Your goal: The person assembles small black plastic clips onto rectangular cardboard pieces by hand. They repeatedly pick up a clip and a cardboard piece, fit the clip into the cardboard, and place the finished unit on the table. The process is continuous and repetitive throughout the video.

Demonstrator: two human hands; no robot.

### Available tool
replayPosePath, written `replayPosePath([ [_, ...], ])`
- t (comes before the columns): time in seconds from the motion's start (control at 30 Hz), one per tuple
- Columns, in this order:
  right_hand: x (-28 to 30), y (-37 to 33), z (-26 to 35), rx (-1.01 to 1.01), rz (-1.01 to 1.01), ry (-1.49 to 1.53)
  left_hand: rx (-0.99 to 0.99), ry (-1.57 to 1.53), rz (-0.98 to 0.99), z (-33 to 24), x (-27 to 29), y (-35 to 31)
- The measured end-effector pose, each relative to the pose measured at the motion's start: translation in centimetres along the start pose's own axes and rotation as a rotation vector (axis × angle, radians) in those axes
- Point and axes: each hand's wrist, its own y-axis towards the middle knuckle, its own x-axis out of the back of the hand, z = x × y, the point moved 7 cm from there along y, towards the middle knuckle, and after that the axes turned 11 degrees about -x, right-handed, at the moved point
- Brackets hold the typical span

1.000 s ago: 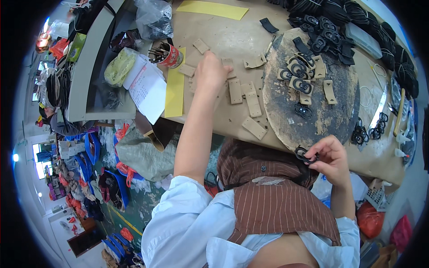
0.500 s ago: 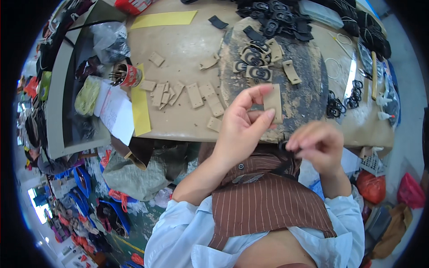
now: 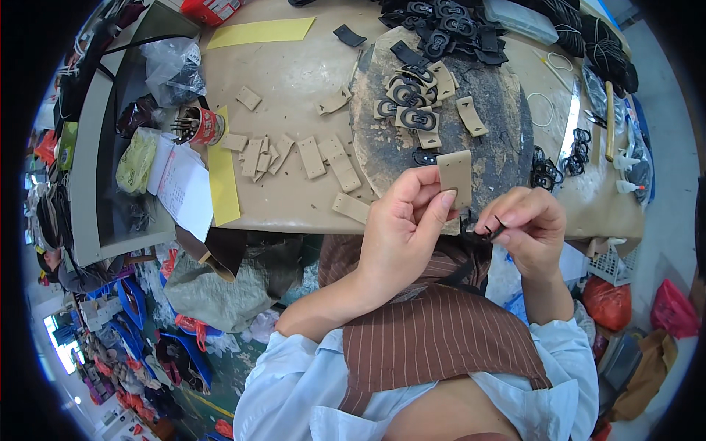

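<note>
My left hand point(image 3: 401, 231) pinches a tan leather tab point(image 3: 457, 173) with small holes, held upright over the near edge of the round worn board point(image 3: 504, 132). Just to its right, the closed fingertips of my right hand point(image 3: 535, 228) grip a small black buckle point(image 3: 494, 229), its thin prong sticking up. On the board, beyond the left hand, lies a heap of tan tabs fitted with black oval buckles point(image 3: 418, 119). A lone curved tan tab point(image 3: 471, 117) rests beside that heap.
Loose tan tabs point(image 3: 312, 157) lie left of the board. Black finished pieces point(image 3: 445, 26) are piled at the back. Black rings point(image 3: 545, 170), a wooden-handled tool point(image 3: 610, 121) and glue bottles point(image 3: 627, 187) sit at right. A red can of tools point(image 3: 206, 126) stands left.
The left hand has lowered a little, and the tab in it stands more upright. The right hand has turned, bringing the black buckle and its prong into clearer view near the tab.
</note>
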Motion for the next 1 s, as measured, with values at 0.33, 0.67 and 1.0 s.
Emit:
replayPosePath([
  [0.33,1.4,0.7,-1.6,-0.161,-0.121,-0.005,0.056,0.104,0.152,0.2,-0.7,-0.5],
  [0.67,0.8,0.5,-3.1,-0.209,-0.223,-0.304,0.210,-0.057,0.024,1.3,0.0,-1.1],
  [1.0,-0.9,1.0,-1.0,-0.050,-0.143,-0.669,0.207,-0.120,0.118,1.3,0.3,-2.1],
])
